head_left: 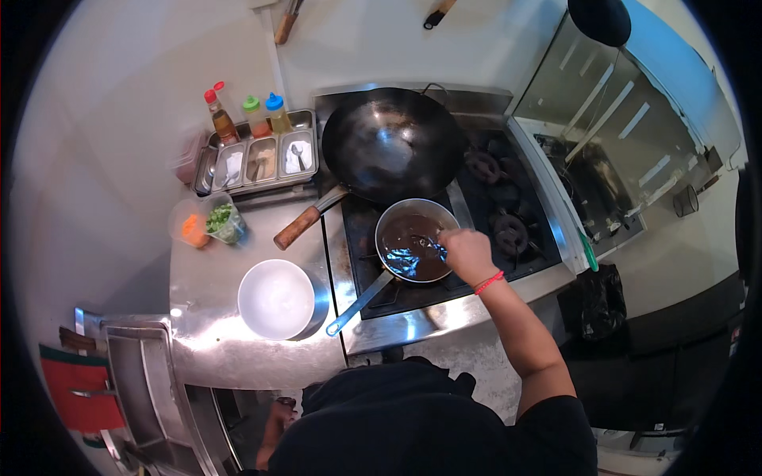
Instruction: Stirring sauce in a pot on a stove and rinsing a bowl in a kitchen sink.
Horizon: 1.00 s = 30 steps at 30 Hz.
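Over a saucepan (386,262) of glossy brown liquid (411,238), my right hand (468,254) is closed around a utensil (424,241) that dips into the liquid. My fist hides most of this utensil, so its kind is unclear. The pan sits on a front burner, and its long metal handle (360,303) points toward me, to the left. My left hand (281,415) hangs low beside my body, below the counter edge. Something dark shows at its fingers; whether it is held cannot be told. A white bowl (276,299) stands on the steel counter (208,279), left of the pan.
Behind the saucepan a large black wok (393,143) rests on the stove, its wooden handle (297,227) over the counter. Cups of chopped greens (221,220) and orange pieces (193,231) stand near a seasoning tray (256,189) with bottles. A glass panel (613,113) borders the stove's right side.
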Tool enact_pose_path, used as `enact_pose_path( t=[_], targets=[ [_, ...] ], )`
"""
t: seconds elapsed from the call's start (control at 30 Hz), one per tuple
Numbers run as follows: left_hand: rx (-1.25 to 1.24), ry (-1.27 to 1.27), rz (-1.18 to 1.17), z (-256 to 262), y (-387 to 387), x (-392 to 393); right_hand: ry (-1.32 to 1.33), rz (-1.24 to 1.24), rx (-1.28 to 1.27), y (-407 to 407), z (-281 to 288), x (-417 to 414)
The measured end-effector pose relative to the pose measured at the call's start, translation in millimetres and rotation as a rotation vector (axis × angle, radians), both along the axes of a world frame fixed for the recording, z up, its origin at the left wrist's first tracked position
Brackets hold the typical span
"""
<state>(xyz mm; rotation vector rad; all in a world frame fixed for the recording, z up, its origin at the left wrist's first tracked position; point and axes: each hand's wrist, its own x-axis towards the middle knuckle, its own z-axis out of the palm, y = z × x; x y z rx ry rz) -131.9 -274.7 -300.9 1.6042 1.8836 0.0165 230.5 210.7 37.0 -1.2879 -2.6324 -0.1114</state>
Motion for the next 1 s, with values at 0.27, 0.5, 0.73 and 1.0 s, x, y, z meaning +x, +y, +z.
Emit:
enact_pose_path(
  t=[0.27,0.5,0.73,1.0],
  targets=[
    [-0.454,-1.262,1.118,0.8,7.4,-9.7,0.202,-0.095,-0.138,-27.0,25.9,31.6],
    [-0.439,-0.614,0.991,26.4,11.8,2.2,1.061,-0.266,-0.539,-41.1,-3.6,45.0],
    [-0.209,-0.540,0.919,31.1,15.3,-0.9,1.472,-0.171,-0.585,-40.5,-27.7,33.1],
    [-0.228,-0.537,1.021,10.1,12.4,2.8,0.662,-0.139,0.104,-47.5,-10.1,17.6]
  ],
)
